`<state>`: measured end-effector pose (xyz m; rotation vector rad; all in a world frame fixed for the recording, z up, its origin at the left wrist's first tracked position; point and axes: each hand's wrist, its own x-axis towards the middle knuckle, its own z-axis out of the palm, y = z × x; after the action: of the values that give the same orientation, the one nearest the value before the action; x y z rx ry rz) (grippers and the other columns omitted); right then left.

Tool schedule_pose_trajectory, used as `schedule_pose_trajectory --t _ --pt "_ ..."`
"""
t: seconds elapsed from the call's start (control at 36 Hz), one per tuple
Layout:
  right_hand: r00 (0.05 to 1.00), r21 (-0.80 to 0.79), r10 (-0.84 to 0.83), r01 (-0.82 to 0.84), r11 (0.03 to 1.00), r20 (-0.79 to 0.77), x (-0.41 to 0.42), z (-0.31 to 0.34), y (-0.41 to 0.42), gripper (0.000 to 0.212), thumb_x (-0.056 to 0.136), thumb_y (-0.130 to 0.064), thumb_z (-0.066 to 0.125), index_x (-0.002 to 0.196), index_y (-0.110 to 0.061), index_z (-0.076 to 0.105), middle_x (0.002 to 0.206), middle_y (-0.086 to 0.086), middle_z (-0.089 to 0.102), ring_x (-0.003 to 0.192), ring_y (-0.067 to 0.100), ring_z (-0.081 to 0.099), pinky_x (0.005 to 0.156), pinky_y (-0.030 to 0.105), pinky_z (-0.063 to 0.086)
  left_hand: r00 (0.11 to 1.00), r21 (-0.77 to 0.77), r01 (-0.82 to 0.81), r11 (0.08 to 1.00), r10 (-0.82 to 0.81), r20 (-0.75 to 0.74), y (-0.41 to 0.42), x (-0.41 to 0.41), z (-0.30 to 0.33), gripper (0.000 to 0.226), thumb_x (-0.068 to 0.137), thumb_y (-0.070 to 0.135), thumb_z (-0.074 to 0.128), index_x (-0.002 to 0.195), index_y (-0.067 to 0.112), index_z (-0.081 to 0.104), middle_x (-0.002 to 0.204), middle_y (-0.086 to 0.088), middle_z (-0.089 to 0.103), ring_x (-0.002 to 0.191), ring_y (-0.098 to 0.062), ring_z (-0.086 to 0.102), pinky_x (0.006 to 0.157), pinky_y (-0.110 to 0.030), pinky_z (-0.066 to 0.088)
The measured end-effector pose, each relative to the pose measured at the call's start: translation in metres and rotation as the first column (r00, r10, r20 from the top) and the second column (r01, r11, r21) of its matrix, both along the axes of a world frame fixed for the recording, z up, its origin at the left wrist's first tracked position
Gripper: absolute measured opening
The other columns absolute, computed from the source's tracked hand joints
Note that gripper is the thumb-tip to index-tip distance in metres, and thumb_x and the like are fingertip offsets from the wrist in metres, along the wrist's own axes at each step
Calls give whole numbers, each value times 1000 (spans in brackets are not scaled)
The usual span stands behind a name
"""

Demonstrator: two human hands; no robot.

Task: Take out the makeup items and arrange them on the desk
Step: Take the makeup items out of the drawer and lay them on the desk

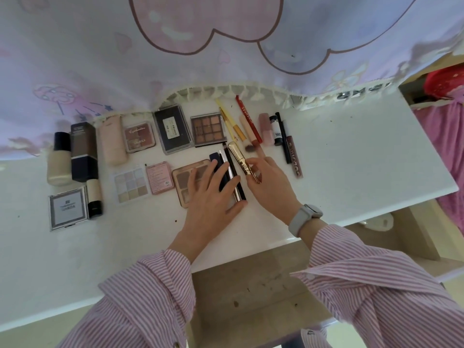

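Makeup items lie in rows on the white desk (pixel 364 159). My left hand (pixel 213 197) lies flat, fingers straight, over a beige palette (pixel 185 177) and presses on several dark pencils (pixel 232 169). My right hand (pixel 270 184) pinches a gold mascara tube (pixel 241 159) that lies slanted beside the pencils. Behind it are a brown eyeshadow palette (pixel 207 129), a black compact (pixel 173 128), a pink palette (pixel 139 136), yellow pencils (pixel 229 121), a red pencil (pixel 247 119) and lip glosses (pixel 292 151). On the left stand-ins lie foundation bottles (pixel 59 159) and a dark box (pixel 84 151).
A pastel curtain (pixel 200 46) with a fringed hem hangs over the desk's back edge. A silver square compact (pixel 67 209) and a pale highlighter palette (pixel 131 185) lie at front left. The desk's front edge runs just below my wrists; a pink cloth (pixel 444 151) hangs at right.
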<state>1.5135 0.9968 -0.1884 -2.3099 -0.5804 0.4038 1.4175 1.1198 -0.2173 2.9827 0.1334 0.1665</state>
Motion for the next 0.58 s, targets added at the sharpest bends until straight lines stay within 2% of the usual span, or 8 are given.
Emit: schedule_pose_trajectory --t 0.08,0.22,0.25,0.31,0.39,0.44,0.5,0.58 --pt "1000 24 14 -14 1000 1 0 -1 -2 33 91 -12 54 124 -10 55 120 9 52 88 18 55 86 33 47 999 -6 -30 1000 30 -14 0 1 -2 52 87 52 40 123 18 55 138 -9 47 136 -27 28 111 -54 11" --pt "995 78 98 -98 992 7 -1 -3 -17 32 93 -1 44 122 -1 55 111 14 57 94 22 56 86 19 40 998 -49 -54 997 56 39 -7 -2 -1 51 87 50 44 124 16 53 139 -10 47 135 -27 31 111 -54 14" --pt "993 85 117 -118 989 14 -2 -4 -22 32 93 1 43 122 0 56 110 14 58 98 24 57 88 20 41 996 -67 -56 996 60 62 -10 -4 1 49 87 48 45 124 16 53 139 -10 47 135 -27 32 111 -55 15" --pt "987 91 161 -162 982 25 -5 -5 -33 33 92 4 42 121 -1 57 112 14 60 102 25 56 92 24 41 992 -113 -69 991 81 101 -18 -9 4 46 88 44 48 124 16 52 138 -10 47 135 -27 31 110 -56 18" --pt "978 74 209 -210 975 14 -11 -5 -50 37 92 5 39 122 -5 56 119 9 60 107 19 52 94 15 34 978 -186 -92 978 124 168 -39 -24 11 39 88 36 51 122 16 50 134 -12 50 132 -27 34 109 -52 23" --pt "981 78 194 -193 978 -1 -14 -1 -64 35 92 3 40 123 -5 55 120 9 60 109 18 52 96 16 34 970 -250 -86 964 139 200 -60 -36 15 36 88 32 52 120 16 48 131 -12 51 127 -26 39 106 -49 29" --pt "985 111 173 -172 979 2 -19 5 -85 33 91 1 41 120 -4 57 112 8 61 99 14 56 91 17 41 970 -312 -52 949 123 212 -86 -48 18 34 88 31 53 119 17 48 130 -8 49 123 -24 42 104 -45 32" --pt "989 121 148 -147 982 2 -26 12 -129 31 88 -5 43 113 -7 61 96 -2 61 77 5 55 74 12 45 976 -402 24 915 67 210 -124 -62 20 30 88 28 53 116 18 49 124 -6 51 117 -21 45 102 -36 32"
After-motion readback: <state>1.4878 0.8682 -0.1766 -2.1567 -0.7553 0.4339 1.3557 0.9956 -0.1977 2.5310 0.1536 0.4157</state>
